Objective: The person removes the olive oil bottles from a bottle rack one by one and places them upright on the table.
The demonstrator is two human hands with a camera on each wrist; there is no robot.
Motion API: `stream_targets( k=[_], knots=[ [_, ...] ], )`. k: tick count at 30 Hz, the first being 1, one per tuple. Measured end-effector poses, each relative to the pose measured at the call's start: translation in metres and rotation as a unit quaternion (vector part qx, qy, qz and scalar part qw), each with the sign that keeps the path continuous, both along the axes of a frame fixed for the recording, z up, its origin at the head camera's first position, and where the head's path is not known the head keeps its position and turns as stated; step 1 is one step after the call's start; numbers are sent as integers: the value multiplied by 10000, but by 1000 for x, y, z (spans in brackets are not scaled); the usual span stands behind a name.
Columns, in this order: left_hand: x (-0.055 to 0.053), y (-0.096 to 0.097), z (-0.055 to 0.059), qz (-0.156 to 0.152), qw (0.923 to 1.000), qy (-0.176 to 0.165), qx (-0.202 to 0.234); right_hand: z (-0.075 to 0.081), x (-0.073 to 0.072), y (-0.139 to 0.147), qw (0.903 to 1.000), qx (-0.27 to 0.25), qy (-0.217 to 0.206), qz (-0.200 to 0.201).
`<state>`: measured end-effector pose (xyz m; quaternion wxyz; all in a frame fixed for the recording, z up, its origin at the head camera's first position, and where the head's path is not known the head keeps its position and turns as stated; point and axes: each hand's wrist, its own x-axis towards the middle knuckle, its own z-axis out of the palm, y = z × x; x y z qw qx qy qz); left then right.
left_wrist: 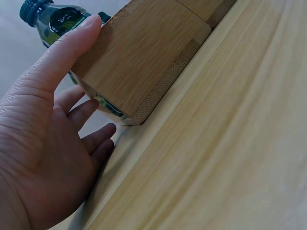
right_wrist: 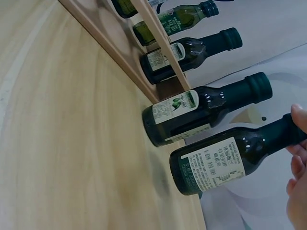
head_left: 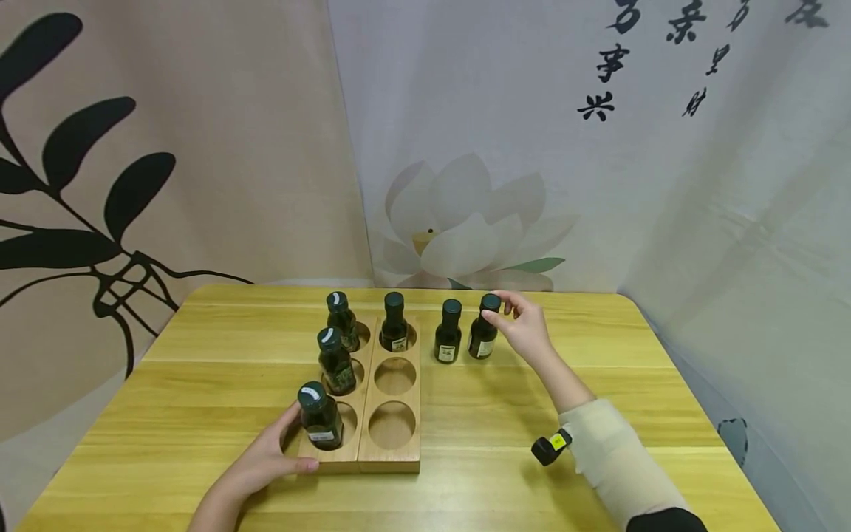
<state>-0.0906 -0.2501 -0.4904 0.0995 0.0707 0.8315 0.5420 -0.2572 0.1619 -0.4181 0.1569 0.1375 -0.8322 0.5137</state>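
My right hand [head_left: 525, 330] pinches the cap and neck of a small dark glass bottle [right_wrist: 208, 165] with a pale printed label. Close to its left stands a similar dark bottle [head_left: 448, 336], upright on the table. My left hand [head_left: 266, 452] grips the near left corner of a wooden rack [head_left: 388, 467], thumb against the front face and fingers along the side. Beside those fingers, a green-capped bottle [head_left: 320, 417] occupies the rack's near left hole. Two more such bottles, a middle one [head_left: 336, 362] and a far one [head_left: 342, 321], fill that row. A slimmer dark bottle [head_left: 394, 325] sits in the far right hole.
The right row's middle hole [head_left: 395, 376] and near hole [head_left: 391, 425] hold nothing. All of this is on a wooden table [head_left: 166, 399], whose far edge meets a printed curtain [head_left: 465, 133]. A small black device [head_left: 550, 447] hangs at my right wrist.
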Motion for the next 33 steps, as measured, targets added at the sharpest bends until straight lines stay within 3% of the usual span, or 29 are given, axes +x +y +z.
stream_targets(
  k=[19, 25, 33],
  knots=[
    [-1, 0, 0, 20, 9999, -20, -113, -20, 2, 3, 9998, -4, -180, -66],
    [-1, 0, -1, 50, 9999, -8, -124, -16, 5, 4, 9998, 13, -203, -79],
    [0, 0, -1, 45, 9999, 36, -125, 4, 11, -6, 9983, -298, 495, -99]
  ],
)
